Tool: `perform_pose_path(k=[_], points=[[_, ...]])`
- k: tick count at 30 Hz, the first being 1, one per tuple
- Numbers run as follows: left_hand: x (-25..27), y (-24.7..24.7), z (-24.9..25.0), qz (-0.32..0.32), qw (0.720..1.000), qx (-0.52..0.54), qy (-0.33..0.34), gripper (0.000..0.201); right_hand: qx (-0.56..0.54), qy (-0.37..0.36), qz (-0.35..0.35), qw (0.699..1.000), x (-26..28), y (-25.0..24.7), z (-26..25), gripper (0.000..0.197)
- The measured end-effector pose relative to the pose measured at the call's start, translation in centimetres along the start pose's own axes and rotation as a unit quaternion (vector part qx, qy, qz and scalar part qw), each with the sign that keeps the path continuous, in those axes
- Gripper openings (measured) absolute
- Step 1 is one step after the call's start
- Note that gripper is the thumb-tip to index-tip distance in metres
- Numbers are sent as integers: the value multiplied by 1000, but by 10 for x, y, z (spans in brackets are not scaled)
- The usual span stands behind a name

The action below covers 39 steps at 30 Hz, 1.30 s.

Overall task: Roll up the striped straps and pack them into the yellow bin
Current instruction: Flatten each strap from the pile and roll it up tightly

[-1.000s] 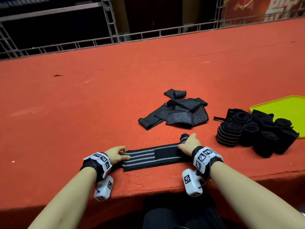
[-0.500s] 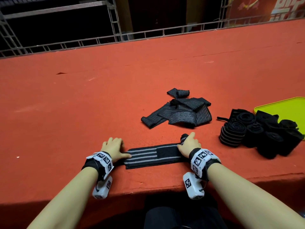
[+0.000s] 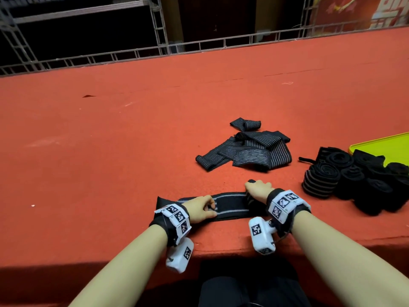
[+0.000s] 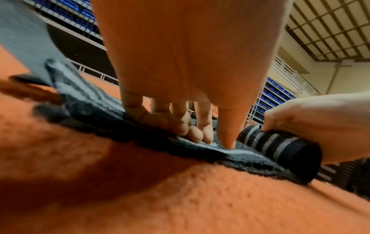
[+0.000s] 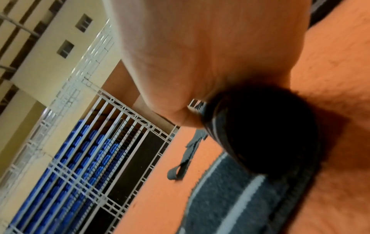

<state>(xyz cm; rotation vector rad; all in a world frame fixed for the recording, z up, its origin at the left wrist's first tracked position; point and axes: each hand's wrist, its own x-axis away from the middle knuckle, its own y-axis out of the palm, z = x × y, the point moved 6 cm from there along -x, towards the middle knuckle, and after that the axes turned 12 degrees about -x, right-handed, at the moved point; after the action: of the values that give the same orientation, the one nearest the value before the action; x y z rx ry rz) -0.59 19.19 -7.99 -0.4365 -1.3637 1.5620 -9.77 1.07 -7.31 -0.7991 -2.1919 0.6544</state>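
Observation:
A black strap with grey stripes (image 3: 230,207) lies flat near the table's front edge. Its right end is wound into a small roll (image 4: 280,147), also seen end-on as the roll (image 5: 266,131). My right hand (image 3: 257,190) grips that roll from above. My left hand (image 3: 201,209) sits on the flat part, its bent fingertips (image 4: 192,133) and thumb pressing the strap to the cloth. The strap's left end (image 3: 160,201) sticks up a little. The yellow bin (image 3: 385,147) lies at the far right, partly cut off.
A pile of unrolled striped straps (image 3: 243,151) lies behind my hands. Several rolled straps (image 3: 354,180) are bunched between that pile and the bin. The red table (image 3: 110,140) stretches left and back to a metal railing (image 3: 199,45).
My left hand has slid right along the strap, from its left end toward the middle. The right hand has brought the roll leftward, so the flat length is shorter.

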Motion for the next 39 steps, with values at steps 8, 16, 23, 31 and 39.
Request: perform_pose_path(k=[8, 16, 23, 31, 39], points=[[-6, 3, 17, -21, 980, -190, 49, 56, -63, -44, -66, 995, -6, 10, -6, 77], [-17, 6, 14, 41, 990, -127, 49, 44, 7, -79, -59, 995, 19, 21, -21, 46], [-17, 4, 14, 40, 993, -108, 28, 37, -3, -68, -33, 997, 11, 23, -18, 51], [-18, -5, 29, 66, 994, 58, -66, 38, -37, -65, 20, 997, 19, 24, -24, 60], [-26, -6, 53, 30, 993, 19, -114, 43, -259, -19, -48, 964, 2, 10, 10, 34]])
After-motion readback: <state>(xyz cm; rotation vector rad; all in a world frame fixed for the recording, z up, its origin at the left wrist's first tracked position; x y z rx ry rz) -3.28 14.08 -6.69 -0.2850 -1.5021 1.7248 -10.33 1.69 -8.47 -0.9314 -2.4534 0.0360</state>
